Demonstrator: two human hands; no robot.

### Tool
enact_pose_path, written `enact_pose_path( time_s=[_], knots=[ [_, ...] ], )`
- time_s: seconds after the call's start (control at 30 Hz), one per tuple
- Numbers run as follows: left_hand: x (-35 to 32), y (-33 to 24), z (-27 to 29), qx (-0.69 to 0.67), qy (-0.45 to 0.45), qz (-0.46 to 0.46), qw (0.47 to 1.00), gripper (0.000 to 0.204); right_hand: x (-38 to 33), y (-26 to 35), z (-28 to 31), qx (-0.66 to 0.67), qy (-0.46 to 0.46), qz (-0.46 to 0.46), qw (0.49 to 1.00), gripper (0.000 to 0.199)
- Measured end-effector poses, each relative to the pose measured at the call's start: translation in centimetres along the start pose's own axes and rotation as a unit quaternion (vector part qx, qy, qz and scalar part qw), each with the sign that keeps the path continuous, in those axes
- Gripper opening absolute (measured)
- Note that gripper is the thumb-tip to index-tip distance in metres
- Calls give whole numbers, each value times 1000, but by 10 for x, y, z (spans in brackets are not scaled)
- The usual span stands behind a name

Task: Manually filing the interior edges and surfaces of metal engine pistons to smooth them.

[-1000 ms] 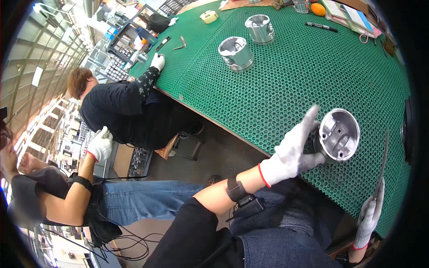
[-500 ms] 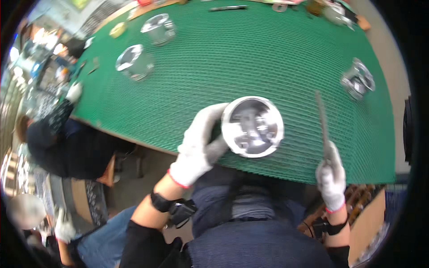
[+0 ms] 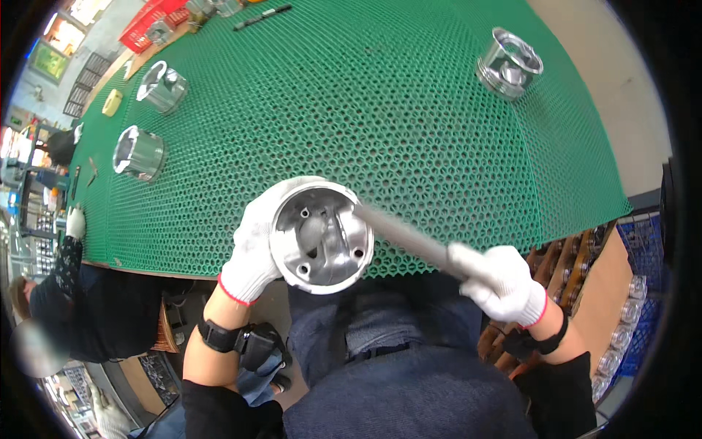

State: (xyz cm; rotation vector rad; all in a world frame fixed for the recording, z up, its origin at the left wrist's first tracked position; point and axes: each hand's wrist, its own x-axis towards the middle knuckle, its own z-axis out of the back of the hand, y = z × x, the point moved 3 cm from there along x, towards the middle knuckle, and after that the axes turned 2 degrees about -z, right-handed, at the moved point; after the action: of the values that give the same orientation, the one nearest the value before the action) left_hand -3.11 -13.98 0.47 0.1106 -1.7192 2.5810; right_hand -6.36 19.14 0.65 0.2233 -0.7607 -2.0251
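My left hand (image 3: 254, 238), in a white knit glove with a red cuff edge, is closed around the side of a shiny metal piston (image 3: 338, 272). The piston's hollow underside is turned up, showing its inner walls and small holes. In my gloved right hand (image 3: 501, 282) is a long, flat grey file (image 3: 413, 238), gripped at its near end. The file is blurred by motion. Its far tip meets the piston's right rim in the picture; whether it presses on the metal I cannot tell.
A green perforated mat (image 3: 351, 110) covers the table. Another piston (image 3: 510, 66) stands far right; two more, one a piston (image 3: 140, 154) nearer me, stand left. A black marker (image 3: 262, 17) and red basket (image 3: 150, 23) lie beyond. A co-worker's gloved hand (image 3: 75, 222) rests at the left edge.
The file has swung left and down from pointing away from me, and its tip now meets the piston's rim. The piston appears lower and further left, and the whole view has shifted.
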Motion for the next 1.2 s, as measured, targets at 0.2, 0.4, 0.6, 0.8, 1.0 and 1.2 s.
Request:
enact_pose_path(
  time_s=[0.2, 0.4, 0.6, 0.8, 1.0, 1.2],
  knots=[
    [-7, -4, -3, -140, 41, 56, 988, 55, 62, 35, -9, -31, 2, 40, 999, 58],
    [9, -15, 1, 14, 143, -52, 988, 35, 63, 46, -5, -38, 80, 72, 993, 50],
    [12, -6, -2, -222, 142, 149, 953, 37, 80, 37, -12, -16, 10, 56, 998, 63],
    [13, -4, 3, -10, 161, -62, 985, 59, 60, 40, 1, -57, 97, 23, 993, 54],
    [13, -1, 2, -117, 185, 89, 972, 48, 89, 30, -8, 20, 33, 31, 999, 54],
    [7, -19, 3, 43, 139, -207, 967, 41, 86, -6, -24, 289, -16, -83, 954, 51]
  ],
)
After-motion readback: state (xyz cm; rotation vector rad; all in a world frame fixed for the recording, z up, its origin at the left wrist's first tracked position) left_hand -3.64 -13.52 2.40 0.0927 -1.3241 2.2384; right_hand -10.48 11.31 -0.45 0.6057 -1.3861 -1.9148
